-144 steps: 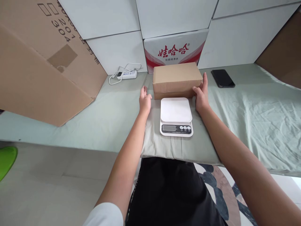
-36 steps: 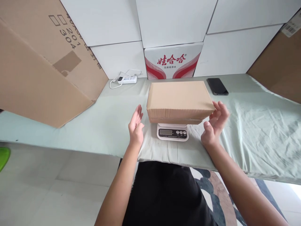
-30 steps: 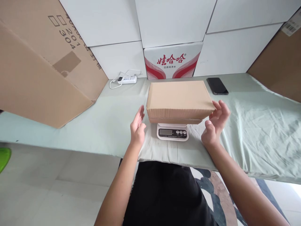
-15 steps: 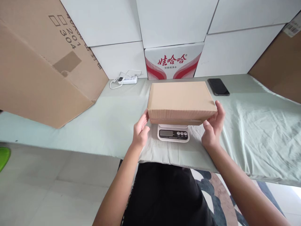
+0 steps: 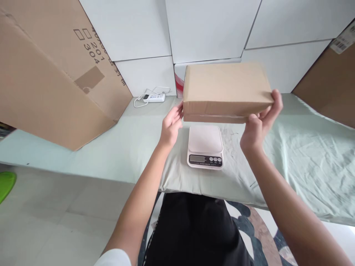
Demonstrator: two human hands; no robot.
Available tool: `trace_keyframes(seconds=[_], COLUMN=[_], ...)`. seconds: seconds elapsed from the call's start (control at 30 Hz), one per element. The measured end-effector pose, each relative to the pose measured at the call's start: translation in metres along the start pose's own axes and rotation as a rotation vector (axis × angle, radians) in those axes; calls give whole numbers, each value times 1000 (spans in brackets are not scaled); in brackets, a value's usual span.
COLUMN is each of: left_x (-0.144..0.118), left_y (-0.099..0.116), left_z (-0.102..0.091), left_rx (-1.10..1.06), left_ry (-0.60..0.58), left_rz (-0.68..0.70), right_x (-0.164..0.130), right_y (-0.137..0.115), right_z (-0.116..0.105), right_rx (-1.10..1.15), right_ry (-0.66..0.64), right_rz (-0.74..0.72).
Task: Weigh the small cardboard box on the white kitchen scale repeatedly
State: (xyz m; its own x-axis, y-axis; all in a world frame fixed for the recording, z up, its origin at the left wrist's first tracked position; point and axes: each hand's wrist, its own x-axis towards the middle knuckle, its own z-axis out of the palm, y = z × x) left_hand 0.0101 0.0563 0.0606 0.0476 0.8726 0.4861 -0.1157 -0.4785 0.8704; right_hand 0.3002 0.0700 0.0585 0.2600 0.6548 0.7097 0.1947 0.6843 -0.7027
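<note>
A brown cardboard box (image 5: 226,85) is held up in the air between both hands, beyond and above a white digital kitchen scale (image 5: 205,140). My left hand (image 5: 172,123) is closed on the box's left end, its fingertips partly hidden behind the near corner. At the right end, my right hand (image 5: 260,123) grips the lower near corner, with the thumb in front and the fingers round the side. The scale's plate shows bare below the box, and its display (image 5: 197,159) and buttons face me.
A white power strip with a cable (image 5: 154,98) lies at the back left on the green cloth (image 5: 133,140). Large cardboard cartons stand at the left (image 5: 55,74) and right (image 5: 327,81). White boxes (image 5: 205,29) form a wall behind.
Both hands have lifted the cardboard box off the scale and moved it up, away and slightly right. The scale's plate is now uncovered, while the phone is hidden from sight.
</note>
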Motion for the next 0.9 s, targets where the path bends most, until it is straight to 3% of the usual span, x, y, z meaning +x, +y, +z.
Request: trace_keyframes(seconds=[0.1,0.2,0.27,0.43,0.9], left_x=[28,34,33,32,29], left_y=[-41,-77,-89,-91,-84], left_z=[2,0,-3,-4,-5], left_rx=[-37,-32,-21,-3,8], left_ry=[96,165,167,163,147], left_rz=[-128,-217,-222,-239,-300], right_x=[10,6,3,-1,0], right_y=[32,63,79,95,100], right_z=[21,33,34,27,23], right_rx=[87,56,40,28,60], right_ry=[-11,-45,-63,-99,-139], right_rz=[5,76,88,165,270])
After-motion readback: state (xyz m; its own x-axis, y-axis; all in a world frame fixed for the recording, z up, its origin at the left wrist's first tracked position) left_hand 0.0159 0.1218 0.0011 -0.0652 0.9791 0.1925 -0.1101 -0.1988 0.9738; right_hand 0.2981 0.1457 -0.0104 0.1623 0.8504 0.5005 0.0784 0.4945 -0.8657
